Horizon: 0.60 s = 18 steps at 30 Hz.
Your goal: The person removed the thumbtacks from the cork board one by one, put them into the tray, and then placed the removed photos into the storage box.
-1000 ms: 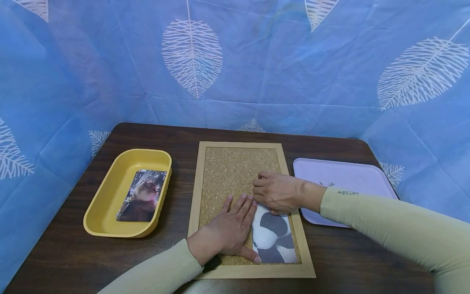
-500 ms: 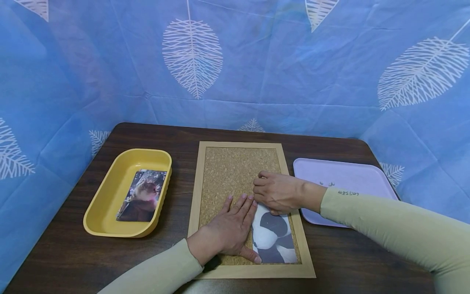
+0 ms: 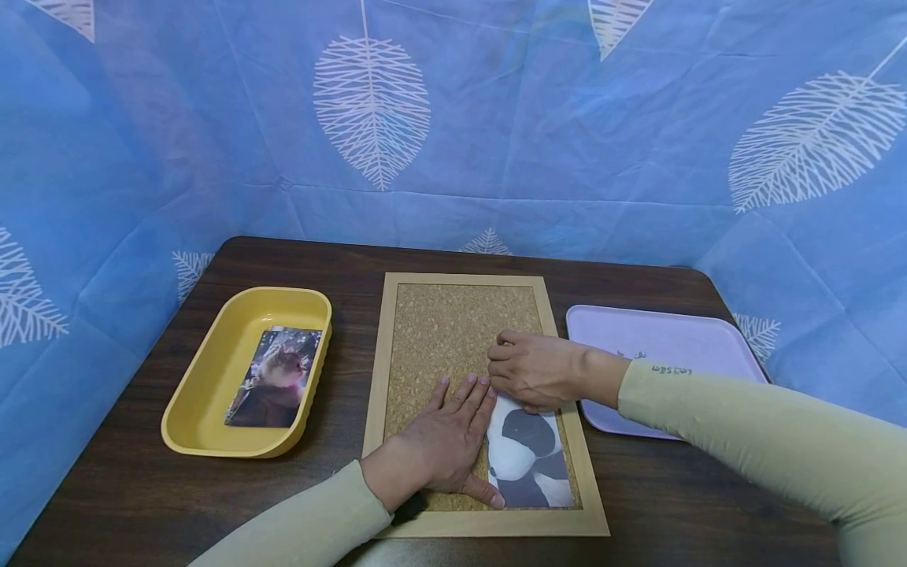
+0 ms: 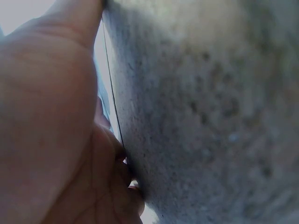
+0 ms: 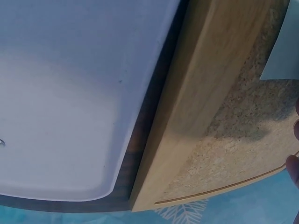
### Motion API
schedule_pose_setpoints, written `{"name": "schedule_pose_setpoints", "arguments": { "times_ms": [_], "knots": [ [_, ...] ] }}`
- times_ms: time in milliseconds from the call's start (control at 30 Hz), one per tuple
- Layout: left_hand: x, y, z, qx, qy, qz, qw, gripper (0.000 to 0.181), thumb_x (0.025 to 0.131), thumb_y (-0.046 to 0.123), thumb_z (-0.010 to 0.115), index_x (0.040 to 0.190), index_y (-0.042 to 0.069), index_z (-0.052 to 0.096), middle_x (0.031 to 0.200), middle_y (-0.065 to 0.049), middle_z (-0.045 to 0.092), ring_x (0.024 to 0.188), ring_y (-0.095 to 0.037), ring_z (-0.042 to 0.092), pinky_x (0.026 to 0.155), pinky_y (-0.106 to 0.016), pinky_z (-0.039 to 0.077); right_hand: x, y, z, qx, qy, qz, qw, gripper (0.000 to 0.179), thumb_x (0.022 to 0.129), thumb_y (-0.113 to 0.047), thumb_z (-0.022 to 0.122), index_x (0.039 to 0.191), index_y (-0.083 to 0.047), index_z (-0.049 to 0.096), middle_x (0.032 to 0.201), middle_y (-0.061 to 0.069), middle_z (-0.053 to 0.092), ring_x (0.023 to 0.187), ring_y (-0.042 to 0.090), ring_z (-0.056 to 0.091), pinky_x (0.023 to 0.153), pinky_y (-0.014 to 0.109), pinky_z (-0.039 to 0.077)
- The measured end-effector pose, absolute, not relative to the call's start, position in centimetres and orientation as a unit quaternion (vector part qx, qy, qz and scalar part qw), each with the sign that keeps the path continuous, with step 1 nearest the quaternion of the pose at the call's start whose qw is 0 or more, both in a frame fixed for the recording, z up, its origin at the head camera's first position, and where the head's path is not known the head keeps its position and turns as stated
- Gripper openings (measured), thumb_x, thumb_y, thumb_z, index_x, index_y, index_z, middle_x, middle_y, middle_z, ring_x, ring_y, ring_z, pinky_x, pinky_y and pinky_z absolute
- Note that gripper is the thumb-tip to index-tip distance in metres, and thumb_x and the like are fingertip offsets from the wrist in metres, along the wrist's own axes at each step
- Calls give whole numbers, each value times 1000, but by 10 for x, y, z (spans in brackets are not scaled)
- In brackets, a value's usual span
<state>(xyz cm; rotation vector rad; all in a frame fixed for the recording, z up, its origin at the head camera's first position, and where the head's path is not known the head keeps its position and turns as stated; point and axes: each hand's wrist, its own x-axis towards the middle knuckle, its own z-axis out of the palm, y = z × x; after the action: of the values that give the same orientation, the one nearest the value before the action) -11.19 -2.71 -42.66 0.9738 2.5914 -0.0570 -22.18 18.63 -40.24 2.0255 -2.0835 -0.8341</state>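
Observation:
A framed corkboard (image 3: 464,323) lies on the table, with a black-and-white photo (image 3: 530,465) at its lower right. My left hand (image 3: 446,441) rests flat, fingers spread, on the cork and the photo's left edge. In the left wrist view, its palm (image 4: 51,112) lies close against the cork surface. My right hand (image 3: 534,370) is at the photo's top edge with its fingers curled, just beside the left fingertips. Whatever may be under those fingers is hidden. The right wrist view shows only a corner of the photo (image 5: 282,56) and some fingertips (image 5: 293,165).
On the left stands a yellow tray (image 3: 191,417) holding another photo (image 3: 278,378). A lilac tray (image 3: 680,339) with a few small metal pieces (image 3: 640,355) lies at the right, partly under my right forearm. A blue leaf-patterned cloth (image 3: 496,118) hangs behind the dark table (image 3: 340,260).
Both hands stay in place on the corkboard. The right forearm shifts very slightly; the photo and the trays do not move.

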Motion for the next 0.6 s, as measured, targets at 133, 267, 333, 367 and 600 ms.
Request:
{"name": "schedule_pose_setpoints", "arguments": {
  "times_ms": [133, 267, 333, 367, 600],
  "knots": [
    [-112, -27, -426, 344, 920, -22, 184, 136, 77, 98, 50, 171, 9, 6, 178, -12, -2, 165, -28, -2, 133, -54, 8, -221, 185, -401, 676, -676, -287, 64, 43, 95, -58, 68, 120, -23, 69, 111, -7, 68, 104, 18, 55, 97, 39, 46],
    [-111, -27, -426, 345, 921, -25, 182, 136, 77, 98, 50, 171, 9, 7, 178, -12, -2, 165, -28, -2, 133, -54, 9, -222, 185, -400, 679, -671, -291, 65, 38, 96, -56, 67, 117, -24, 68, 108, -8, 66, 102, 18, 53, 95, 39, 45],
    [-111, -27, -426, 345, 921, -27, 181, 136, 77, 98, 50, 171, 9, 7, 178, -12, -2, 165, -28, -2, 133, -54, 9, -222, 185, -400, 680, -670, -291, 65, 37, 97, -55, 67, 116, -24, 68, 107, -8, 66, 101, 18, 53, 95, 39, 45],
    [-111, -27, -426, 346, 920, -27, 180, 136, 77, 98, 50, 171, 9, 7, 178, -12, -2, 165, -28, -1, 133, -54, 9, -222, 185, -400, 680, -670, -290, 65, 36, 97, -55, 67, 116, -24, 68, 107, -8, 66, 101, 18, 53, 95, 39, 45],
    [-112, -27, -427, 347, 920, -26, 179, 136, 77, 98, 50, 171, 9, 7, 178, -12, -1, 165, -28, -1, 133, -54, 9, -222, 184, -399, 680, -669, -292, 64, 39, 96, -56, 68, 119, -24, 68, 109, -8, 67, 102, 18, 53, 95, 39, 45]
  ]
}}
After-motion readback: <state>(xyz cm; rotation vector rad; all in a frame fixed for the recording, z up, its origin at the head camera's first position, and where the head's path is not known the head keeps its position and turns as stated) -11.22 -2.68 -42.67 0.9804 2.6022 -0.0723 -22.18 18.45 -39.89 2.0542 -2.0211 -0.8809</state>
